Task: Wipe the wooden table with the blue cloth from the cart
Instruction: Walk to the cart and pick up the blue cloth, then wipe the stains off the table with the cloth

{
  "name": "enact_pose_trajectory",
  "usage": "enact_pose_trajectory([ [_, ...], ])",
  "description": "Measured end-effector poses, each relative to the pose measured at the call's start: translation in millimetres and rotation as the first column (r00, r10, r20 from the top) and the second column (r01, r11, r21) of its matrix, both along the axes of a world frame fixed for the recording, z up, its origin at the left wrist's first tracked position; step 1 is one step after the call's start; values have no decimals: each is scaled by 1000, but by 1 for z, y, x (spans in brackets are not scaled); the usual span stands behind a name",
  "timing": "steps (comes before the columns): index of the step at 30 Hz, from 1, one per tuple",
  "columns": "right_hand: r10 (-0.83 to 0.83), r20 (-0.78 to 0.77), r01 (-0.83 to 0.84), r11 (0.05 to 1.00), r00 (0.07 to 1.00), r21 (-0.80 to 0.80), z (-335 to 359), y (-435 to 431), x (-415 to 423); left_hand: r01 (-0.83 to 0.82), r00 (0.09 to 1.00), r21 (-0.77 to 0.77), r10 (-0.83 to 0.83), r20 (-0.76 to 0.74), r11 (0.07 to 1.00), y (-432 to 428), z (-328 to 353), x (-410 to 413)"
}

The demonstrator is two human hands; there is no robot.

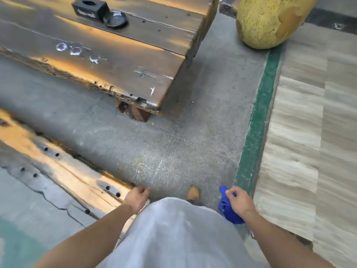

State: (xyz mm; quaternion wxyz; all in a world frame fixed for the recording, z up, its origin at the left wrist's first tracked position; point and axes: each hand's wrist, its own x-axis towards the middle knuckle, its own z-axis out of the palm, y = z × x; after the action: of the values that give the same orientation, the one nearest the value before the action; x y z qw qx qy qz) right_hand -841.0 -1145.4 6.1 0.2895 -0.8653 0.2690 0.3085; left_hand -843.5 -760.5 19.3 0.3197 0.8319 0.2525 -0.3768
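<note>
A dark wooden table [119, 60] with glossy planks fills the upper left, seen from above; white ring marks and smears lie on its near plank. My right hand [239, 200] hangs at the lower right and grips a bunched blue cloth [228, 209] that dangles below it. My left hand [138, 198] hangs at my side with loosely curled fingers and holds nothing. Both hands are well short of the table, with grey floor between. The cart is out of view.
A black box [89, 8] and a round dark ashtray [116, 19] sit on the table's far planks. A wooden bench [63, 167] runs along the lower left. A large yellow-green pot [270, 20] stands at the upper right beside a green floor stripe [257, 122].
</note>
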Motion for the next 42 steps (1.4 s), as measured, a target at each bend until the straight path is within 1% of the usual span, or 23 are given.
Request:
enact_pose_trajectory([
  [3,144,11,-144,989,990,44,1,21,57,-94,996,40,94,4,995,7,10,5],
  [7,292,38,-294,950,956,103,5,68,114,-187,981,70,190,-30,980,22,14,-1],
  [11,418,67,-423,890,906,171,7,125,159,-354,931,75,359,-69,932,39,11,-14],
  [14,507,92,-515,840,857,171,8,169,188,-418,901,89,426,-89,904,55,3,-24],
  [15,529,98,-538,825,843,170,8,183,196,-415,899,100,425,-107,904,62,0,-27],
  [18,577,109,-587,793,809,165,8,222,222,-317,926,114,334,-177,941,88,-12,-29],
  [19,589,110,-599,785,801,161,8,234,230,-307,927,112,324,-191,945,98,-15,-27],
  [24,613,121,-625,769,781,135,13,286,274,-295,924,106,312,-221,949,151,-24,-4],
  [25,612,126,-625,770,781,128,14,294,282,-318,917,101,333,-218,943,161,-24,4],
  [28,599,161,-617,779,784,107,20,315,305,-446,881,60,450,-148,893,194,-23,37],
  [30,590,183,-612,785,786,96,24,326,319,-493,864,36,494,-98,869,215,-22,63],
  [34,566,221,-594,801,794,82,31,342,343,-431,902,6,431,-24,902,250,-21,116],
  [38,546,258,-577,814,797,61,38,363,367,-317,948,9,317,25,948,277,-20,172],
  [42,528,278,-558,829,803,36,40,390,397,-231,970,-14,232,75,973,308,-17,228],
])
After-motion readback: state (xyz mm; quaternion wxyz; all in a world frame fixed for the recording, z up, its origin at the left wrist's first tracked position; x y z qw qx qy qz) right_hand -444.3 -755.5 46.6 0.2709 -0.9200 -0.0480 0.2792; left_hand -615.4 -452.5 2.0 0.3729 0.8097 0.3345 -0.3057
